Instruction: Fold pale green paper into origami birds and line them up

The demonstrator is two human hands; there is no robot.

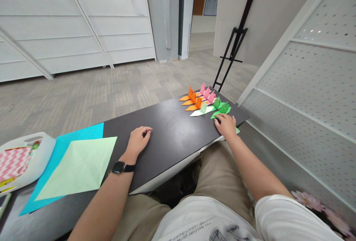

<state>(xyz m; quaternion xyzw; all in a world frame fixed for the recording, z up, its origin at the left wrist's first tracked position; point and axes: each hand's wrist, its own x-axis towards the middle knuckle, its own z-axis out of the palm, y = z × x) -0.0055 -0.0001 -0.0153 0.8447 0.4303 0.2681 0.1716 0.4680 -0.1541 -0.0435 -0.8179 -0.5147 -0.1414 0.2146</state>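
Note:
My left hand (139, 139) rests on the dark tabletop (169, 129), its fingers curled loosely inward and nothing showing in them. A smartwatch is on that wrist. At the right end of the table, my right hand (226, 125) lies with bent fingers against the near edge of a green folded paper figure (223, 108). Whether it grips anything is hidden. A light green paper corner (237, 130) sticks out beside this hand. Around it stand orange origami figures (198, 103), pink ones (211, 97), another green one (217, 103) and a pale green one (204, 108), set in rows.
On the left, a creased pale green sheet (80, 166) lies over a blue sheet (89, 131). Beside them is a white basket (46, 152) with a pink zigzag-patterned item (15, 163). A black easel (232, 49) stands beyond the table, and a perforated white panel (311, 85) at right.

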